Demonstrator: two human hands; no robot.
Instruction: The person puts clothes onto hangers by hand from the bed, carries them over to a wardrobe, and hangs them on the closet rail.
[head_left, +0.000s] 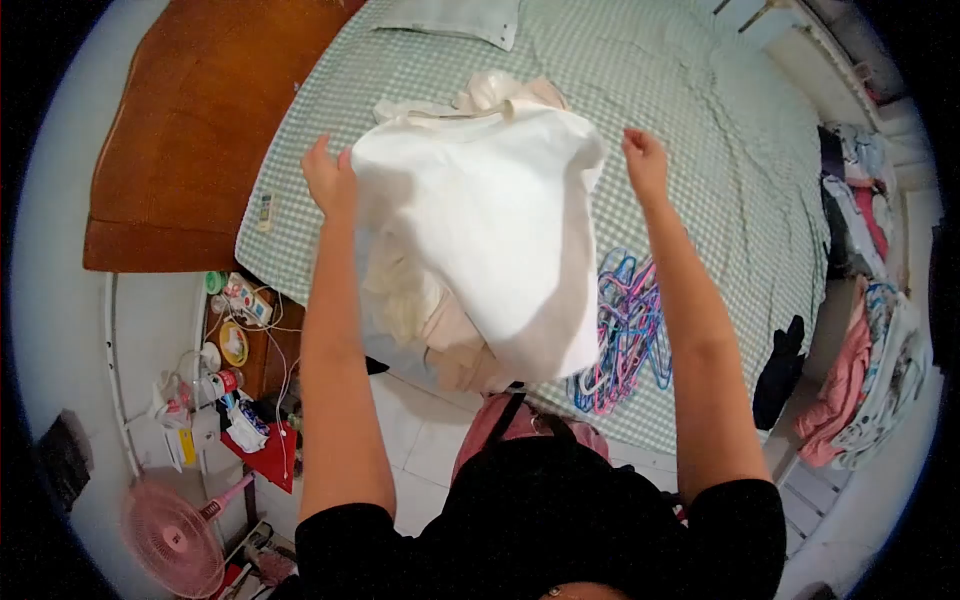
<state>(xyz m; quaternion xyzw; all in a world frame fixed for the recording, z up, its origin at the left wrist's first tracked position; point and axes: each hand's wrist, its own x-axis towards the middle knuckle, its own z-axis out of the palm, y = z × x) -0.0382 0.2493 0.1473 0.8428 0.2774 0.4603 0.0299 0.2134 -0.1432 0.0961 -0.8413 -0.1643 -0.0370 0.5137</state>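
A white T-shirt (480,220) lies spread over a heap of pale garments on the bed, its neckline toward the far side. Cream and beige clothes (405,295) show from under its left edge, and more light fabric (495,92) bunches beyond the collar. At the shirt's left shoulder is my left hand (328,180), thumb and fingers apart, the thumb close to the cloth. My right hand (646,165) hovers off the right sleeve with loosely bent fingers and nothing visible in them. Below it, partly behind my forearm, lies a pile of blue, purple and pink clothes hangers (622,335).
The bed (720,190) has a green checked sheet, with a pillow (450,20) at the far end. A remote control (266,212) lies near its left edge. Left stand a cluttered small table (265,360) and a pink fan (175,540). Clothes (860,370) hang at right.
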